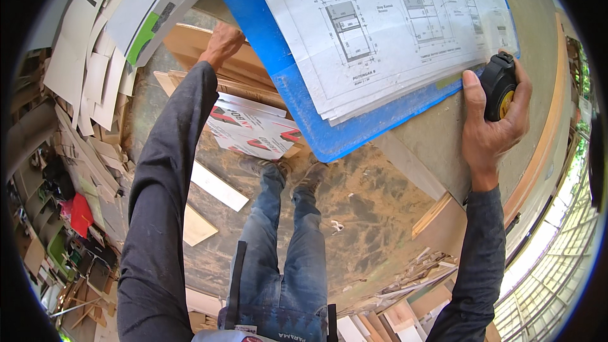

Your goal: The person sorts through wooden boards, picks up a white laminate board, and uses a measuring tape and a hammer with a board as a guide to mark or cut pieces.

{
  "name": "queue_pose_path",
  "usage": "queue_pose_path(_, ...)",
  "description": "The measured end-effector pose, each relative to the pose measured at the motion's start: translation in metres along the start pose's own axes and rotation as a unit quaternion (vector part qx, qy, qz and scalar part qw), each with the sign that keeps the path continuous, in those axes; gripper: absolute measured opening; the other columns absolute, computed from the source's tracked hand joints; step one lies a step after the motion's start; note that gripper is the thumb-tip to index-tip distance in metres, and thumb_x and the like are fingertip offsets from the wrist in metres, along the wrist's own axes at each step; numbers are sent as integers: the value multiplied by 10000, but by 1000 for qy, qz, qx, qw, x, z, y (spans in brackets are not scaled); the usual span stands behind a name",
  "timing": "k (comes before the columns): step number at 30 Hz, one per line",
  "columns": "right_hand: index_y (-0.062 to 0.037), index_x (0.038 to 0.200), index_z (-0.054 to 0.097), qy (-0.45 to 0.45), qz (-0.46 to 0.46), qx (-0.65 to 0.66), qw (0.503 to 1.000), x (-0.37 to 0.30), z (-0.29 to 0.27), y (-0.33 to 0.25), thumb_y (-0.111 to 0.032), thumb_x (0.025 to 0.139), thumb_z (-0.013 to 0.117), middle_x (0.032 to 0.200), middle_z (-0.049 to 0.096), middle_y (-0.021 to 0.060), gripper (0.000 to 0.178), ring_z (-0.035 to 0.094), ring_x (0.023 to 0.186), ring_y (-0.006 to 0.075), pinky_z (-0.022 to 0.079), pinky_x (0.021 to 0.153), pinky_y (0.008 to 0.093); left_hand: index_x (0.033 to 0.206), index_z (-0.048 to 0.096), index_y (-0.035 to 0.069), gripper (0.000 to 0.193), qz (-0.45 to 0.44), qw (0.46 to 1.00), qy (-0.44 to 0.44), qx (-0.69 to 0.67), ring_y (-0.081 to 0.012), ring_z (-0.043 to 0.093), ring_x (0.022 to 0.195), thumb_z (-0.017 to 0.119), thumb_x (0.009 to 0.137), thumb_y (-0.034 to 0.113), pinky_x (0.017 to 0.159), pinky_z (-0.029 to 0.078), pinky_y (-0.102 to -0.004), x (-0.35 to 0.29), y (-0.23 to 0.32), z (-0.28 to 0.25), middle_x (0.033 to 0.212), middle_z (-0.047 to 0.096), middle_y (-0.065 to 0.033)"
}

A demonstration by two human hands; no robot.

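My right hand [494, 114] is wrapped round a black tape measure [498, 85] with a yellow disc on its side. It rests at the edge of a blue folder [316, 133], where printed drawing sheets [380, 31] lie on top, showing cabinet plans. The folder lies on a greyish-brown worktop [538, 44]. Farther left, my left hand [223, 44] reaches past the folder's left edge to brown boards [190, 44] standing below the worktop. Its fingers are curled, and their tips are partly hidden, so what they hold does not show.
A white board with red marks [253, 130] leans below the folder, by my feet. White strips [218, 185] lie on the dusty floor [361, 228]. Thin offcuts [95, 69] are piled at the left, and wood scraps [405, 297] lie at the lower right.
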State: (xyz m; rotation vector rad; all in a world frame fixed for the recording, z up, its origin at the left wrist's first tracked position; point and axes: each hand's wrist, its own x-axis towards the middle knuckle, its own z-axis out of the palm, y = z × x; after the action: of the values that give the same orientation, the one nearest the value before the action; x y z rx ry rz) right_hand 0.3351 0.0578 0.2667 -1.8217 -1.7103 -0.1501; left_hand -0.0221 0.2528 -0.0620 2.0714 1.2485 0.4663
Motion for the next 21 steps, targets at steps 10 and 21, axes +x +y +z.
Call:
queue_pose_path(10, -19, 1209, 585, -1, 11, 4, 1000, 0, -1, -3, -227, 821, 787, 1025, 655, 121, 484, 661, 878, 208, 550, 773, 309, 1178, 575, 70, 445, 28, 977, 210, 27, -373, 476, 1189, 658, 749, -14, 986, 362, -489, -144, 70, 25, 1238, 516, -171)
queue_pose_path(21, 0, 1221, 579, -13, 16, -13, 1000, 0, -3, -2, -217, 845, 777, 1096, 668, 127, 478, 658, 941, 226, 537, 841, 329, 1561, 230, 89, 875, 5, 975, -123, 183, -344, 98, 1519, 585, 762, 86, 1222, 113, -523, -253, 111, 71, 1620, 155, -192)
